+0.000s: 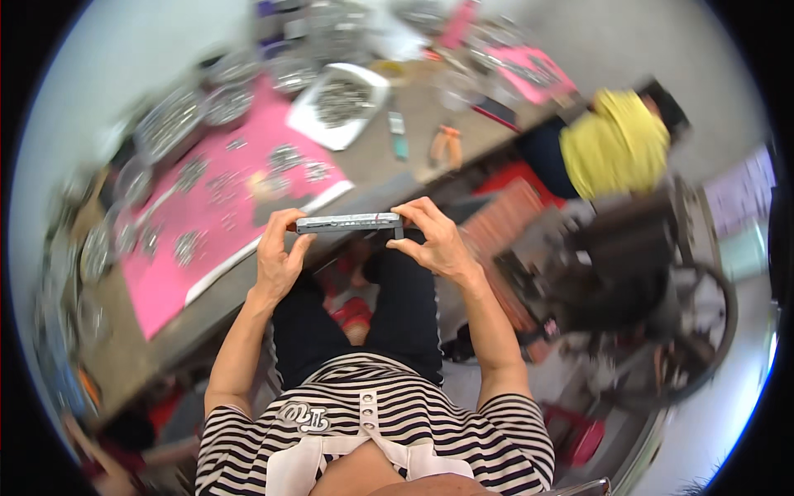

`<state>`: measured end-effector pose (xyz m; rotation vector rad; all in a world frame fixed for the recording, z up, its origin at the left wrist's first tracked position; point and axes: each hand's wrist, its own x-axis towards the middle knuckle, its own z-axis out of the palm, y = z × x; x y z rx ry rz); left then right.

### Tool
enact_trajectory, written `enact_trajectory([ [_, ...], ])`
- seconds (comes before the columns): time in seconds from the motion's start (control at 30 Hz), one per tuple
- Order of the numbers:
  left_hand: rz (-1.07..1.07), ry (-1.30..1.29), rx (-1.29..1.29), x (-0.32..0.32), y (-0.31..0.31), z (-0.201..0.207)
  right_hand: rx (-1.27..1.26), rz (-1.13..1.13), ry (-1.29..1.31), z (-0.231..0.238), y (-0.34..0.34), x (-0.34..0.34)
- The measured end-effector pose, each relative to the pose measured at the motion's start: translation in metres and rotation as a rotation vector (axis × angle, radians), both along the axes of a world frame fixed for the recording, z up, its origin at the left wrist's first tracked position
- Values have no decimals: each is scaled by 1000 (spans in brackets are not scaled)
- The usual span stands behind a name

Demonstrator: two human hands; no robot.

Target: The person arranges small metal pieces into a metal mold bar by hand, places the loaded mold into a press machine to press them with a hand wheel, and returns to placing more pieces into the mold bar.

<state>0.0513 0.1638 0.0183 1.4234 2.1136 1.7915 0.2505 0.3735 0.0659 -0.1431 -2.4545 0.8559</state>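
Observation:
A long, narrow metal block [349, 222], silvery on top with a dark lower edge, is held level in front of me above my lap, just off the table's near edge. My left hand [279, 255] pinches its left end between thumb and fingers. At the other end, my right hand [438, 246] grips a short dark piece that juts down, with the index finger on top and the thumb below. The block's exact kind cannot be made out.
Small metal parts lie in groups on a pink sheet [161, 285] on the table. Beyond are a white tray [304, 124] of metal pieces, orange-handled pliers [447, 147] and a teal-ended tool [399, 139]. A person in yellow [614, 145] and a wheeled machine [719, 331] are at right.

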Motion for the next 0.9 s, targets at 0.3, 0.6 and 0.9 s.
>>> enact_trajectory([
  [0.3, -958, -501, -56, 167, 267, -3, 103, -945, -41, 25, 18, 237],
  [0.6, -1027, -481, -116, 268, 357, -15, 179, -1151, -42, -26, 23, 217],
  [0.9, -1192, -390, -258, 248, 323, -1, 738, -1274, 266, 87, -46, 302],
])
